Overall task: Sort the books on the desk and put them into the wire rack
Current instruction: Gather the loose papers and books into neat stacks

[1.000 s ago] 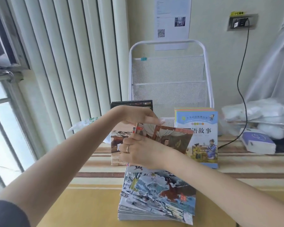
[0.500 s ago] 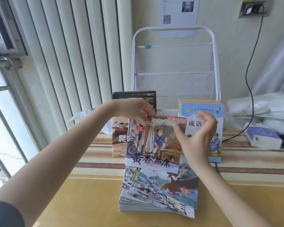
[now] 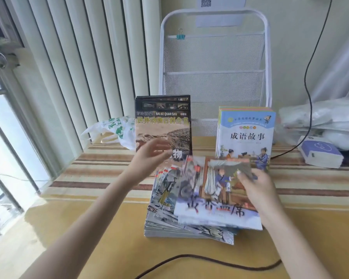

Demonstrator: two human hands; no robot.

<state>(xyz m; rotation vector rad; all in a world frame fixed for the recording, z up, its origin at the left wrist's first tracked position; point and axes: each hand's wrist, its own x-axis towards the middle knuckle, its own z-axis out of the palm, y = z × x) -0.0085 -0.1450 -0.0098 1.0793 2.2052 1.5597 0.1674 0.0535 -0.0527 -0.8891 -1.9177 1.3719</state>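
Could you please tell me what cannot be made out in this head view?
- White wire rack: its bottom tier is hidden by the upright dark animal encyclopedia and pale-blue idiom storybook.
- Left hand: motion-blurred.
- Flat stack of thin picture books: count unreadable.

Two bare forearms in frame, no sleeves visible on either. Left arm enters from lower left, right arm from lower right. Left hand at frame centre, motion-blurred, no detail readable on the fingers. Right hand right of centre: no glove, no watch or wristband, pale nail on one fingertip.
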